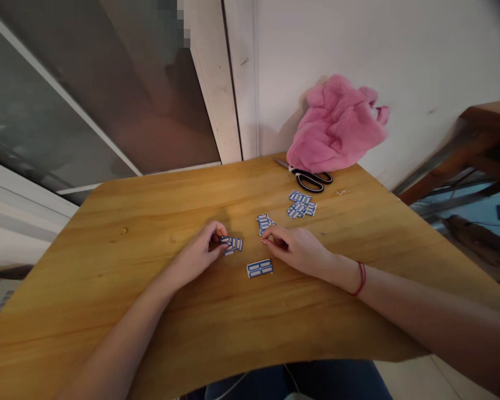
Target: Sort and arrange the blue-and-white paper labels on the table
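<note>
My left hand (206, 249) pinches a few overlapping label stickers (234, 243), white with blue borders, between thumb and fingers just above the table. To its right, my right hand (298, 248) is closed in a pinch, its fingertips close to a small pile of the same labels (265, 222). Whether anything sits between those fingertips is too small to make out. Below and between both hands lies a label sheet with several blue-edged frames (259, 268), flat on the wood. A further loose pile of labels (301, 205) lies beyond my right hand.
The wooden table (183, 333) carries black-handled scissors (310, 179) at the back, partly beneath a fluffy pink cloth (337, 128) against the wall. A small ring-like bit (124, 230) lies at the left. A glass door stands behind, and a wooden shelf (491, 119) at the right.
</note>
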### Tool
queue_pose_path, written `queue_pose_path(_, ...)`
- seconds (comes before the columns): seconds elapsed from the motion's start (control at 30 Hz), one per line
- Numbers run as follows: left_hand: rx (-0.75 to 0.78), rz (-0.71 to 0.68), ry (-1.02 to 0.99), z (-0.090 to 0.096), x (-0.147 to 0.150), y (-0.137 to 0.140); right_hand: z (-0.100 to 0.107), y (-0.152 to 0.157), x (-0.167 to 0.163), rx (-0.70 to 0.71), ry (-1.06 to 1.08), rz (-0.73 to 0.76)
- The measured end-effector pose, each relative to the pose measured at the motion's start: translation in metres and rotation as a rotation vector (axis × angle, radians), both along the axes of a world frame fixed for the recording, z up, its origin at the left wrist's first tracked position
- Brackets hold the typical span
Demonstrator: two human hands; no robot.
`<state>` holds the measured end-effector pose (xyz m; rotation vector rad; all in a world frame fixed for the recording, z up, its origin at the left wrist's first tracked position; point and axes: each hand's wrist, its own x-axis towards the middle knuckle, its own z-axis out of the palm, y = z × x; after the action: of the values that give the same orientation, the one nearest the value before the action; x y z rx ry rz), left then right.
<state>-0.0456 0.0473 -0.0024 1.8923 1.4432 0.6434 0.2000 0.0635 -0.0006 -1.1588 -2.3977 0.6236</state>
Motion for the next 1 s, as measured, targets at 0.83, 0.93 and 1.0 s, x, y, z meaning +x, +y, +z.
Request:
queue_pose_path(0.83,0.325,-0.012,0.093,-0.002,0.033,-0.026,-0.009,-0.005,-0.007,0.128,-0.060,0.094)
queue_pose_path(0.93,0.232,0.070,0.033,0.000,0.035,-0.026,-0.008,-0.005,-0.007,0.123,-0.067,0.097)
queue_pose_path(1.0,0.190,0.092,-0.013,0.000,0.037,-0.025,-0.008,-0.005,-0.007,0.111,-0.074,0.101)
